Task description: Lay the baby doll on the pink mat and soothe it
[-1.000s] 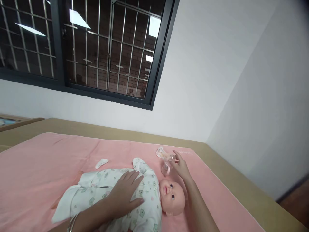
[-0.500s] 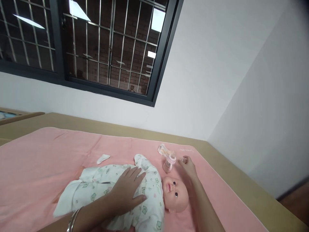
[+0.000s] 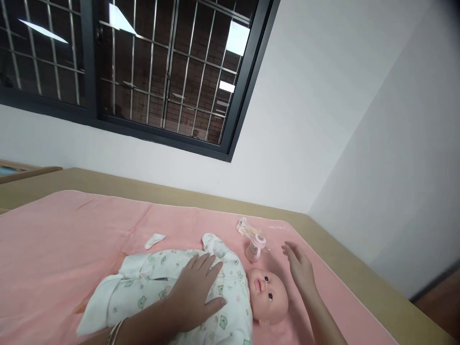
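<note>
A baby doll (image 3: pixel 269 297) in a white patterned outfit (image 3: pixel 158 266) lies on its back on a pink mat (image 3: pixel 89 225). Flat on its chest rests my left hand (image 3: pixel 196 290), fingers apart and holding nothing. My right hand (image 3: pixel 299 266) is raised over the mat beside the doll's head, its fingers loosely stretched and empty. Between that hand and the doll's sleeve stands a small clear baby bottle (image 3: pixel 254 249) with a pale pink collar. Beside the bottle is a small clear object (image 3: pixel 266 249), too small to make out.
Behind the bottle lies a small printed packet or cloth (image 3: pixel 243 227). A small white sock-like piece (image 3: pixel 155 240) is left of the doll's sleeve. The tan table edge (image 3: pixel 172 191) runs along a white wall below a barred window (image 3: pixel 161 67).
My right hand has let go of the small clear object by the bottle and moved right, its fingers loosening. My left hand stays on the doll's chest. The view has shifted slightly.
</note>
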Tool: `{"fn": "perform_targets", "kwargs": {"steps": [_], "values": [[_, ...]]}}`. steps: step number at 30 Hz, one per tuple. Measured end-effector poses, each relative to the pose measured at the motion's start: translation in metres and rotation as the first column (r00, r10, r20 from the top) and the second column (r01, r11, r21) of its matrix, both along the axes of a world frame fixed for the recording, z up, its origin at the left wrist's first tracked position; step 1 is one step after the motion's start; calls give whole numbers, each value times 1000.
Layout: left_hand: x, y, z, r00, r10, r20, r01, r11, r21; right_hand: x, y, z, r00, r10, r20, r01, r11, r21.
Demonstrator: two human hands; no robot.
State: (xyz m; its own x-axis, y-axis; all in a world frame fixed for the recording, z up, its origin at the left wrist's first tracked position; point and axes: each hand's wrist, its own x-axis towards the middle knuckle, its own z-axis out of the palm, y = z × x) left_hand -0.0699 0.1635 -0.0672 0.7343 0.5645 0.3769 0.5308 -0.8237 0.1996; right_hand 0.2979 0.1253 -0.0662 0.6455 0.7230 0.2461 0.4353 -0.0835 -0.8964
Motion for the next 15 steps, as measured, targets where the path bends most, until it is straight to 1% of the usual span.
{"fn": "perform_targets", "kwargs": {"steps": [1,2,4,5,6,8,10,12,13,14,15], "values": [[0,1,-2,1000,2,0,-2,1000,2,-8,-10,-6,990,35,-140,-37,999,-15],[1,3,-5,1000,1,0,-1,1000,3,-16,-19,-14,946,87,-313,-97,995,-16],[3,8,-12,1000,-10,-2,10,1000,6,-32,-32,-34,898,106,-427,-118,993,0],[4,11,-14,1000,-15,-5,15,1000,7,-39,-37,-42,826,169,-537,-190,982,17],[4,12,-16,1000,-15,-7,15,1000,6,-45,-41,-47,780,201,-592,-233,972,23],[5,12,-16,1000,-6,-13,6,1000,-1,-57,-48,-51,696,254,-672,-313,949,35],[3,9,-12,1000,10,-11,-10,1000,-12,-69,-53,-48,663,272,-698,-350,936,33],[1,5,-8,1000,21,18,-21,1000,1,-80,-53,-44,594,295,-748,-392,918,51],[0,4,-7,999,21,46,-22,999,25,-86,-51,-44,577,301,-760,-380,922,76],[-1,4,-7,996,18,83,-23,998,60,-91,-46,-45,581,302,-756,-344,933,108],[-1,4,-8,992,4,129,-19,993,113,-97,-40,-47,605,297,-739,-290,946,143]]}}
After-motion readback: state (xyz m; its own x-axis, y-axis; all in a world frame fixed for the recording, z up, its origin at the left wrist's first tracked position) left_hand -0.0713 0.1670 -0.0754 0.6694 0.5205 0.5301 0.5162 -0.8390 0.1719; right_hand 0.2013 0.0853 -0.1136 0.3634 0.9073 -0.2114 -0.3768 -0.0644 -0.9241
